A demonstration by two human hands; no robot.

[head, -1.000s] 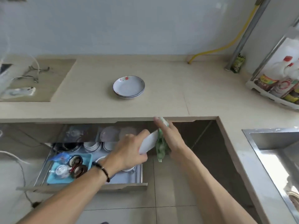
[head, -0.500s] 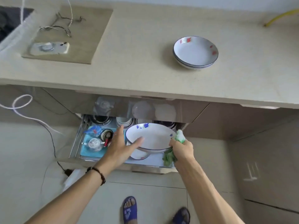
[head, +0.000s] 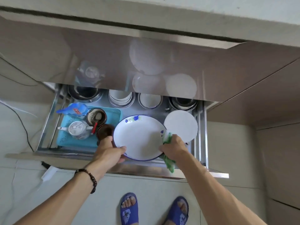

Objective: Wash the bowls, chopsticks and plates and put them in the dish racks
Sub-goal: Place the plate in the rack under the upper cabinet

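Note:
A white plate [head: 139,135] with a blue rim and blue flowers lies flat low over the pulled-out dish rack drawer [head: 48,127]. My left hand [head: 108,151] grips its near left rim, thumb on top. My right hand [head: 174,147] holds its right rim together with a green and white cloth [head: 168,161]. Just right of it a plain white plate [head: 181,125] lies in the drawer. Stacks of white bowls [head: 121,97] and metal bowls [head: 183,103] fill the back row.
A blue tray [head: 65,135] at the drawer's left holds a small teapot [head: 78,129], dark cups [head: 104,131] and a blue packet [head: 73,109]. The glossy cabinet front [head: 146,62] overhangs the drawer's back. A cable [head: 22,124] runs down the left wall. My feet in blue slippers [head: 129,208] stand below.
The view has dropped from the counter to the drawer. Both hands have lowered the plate from in front of the cabinet down into the drawer, close to its floor.

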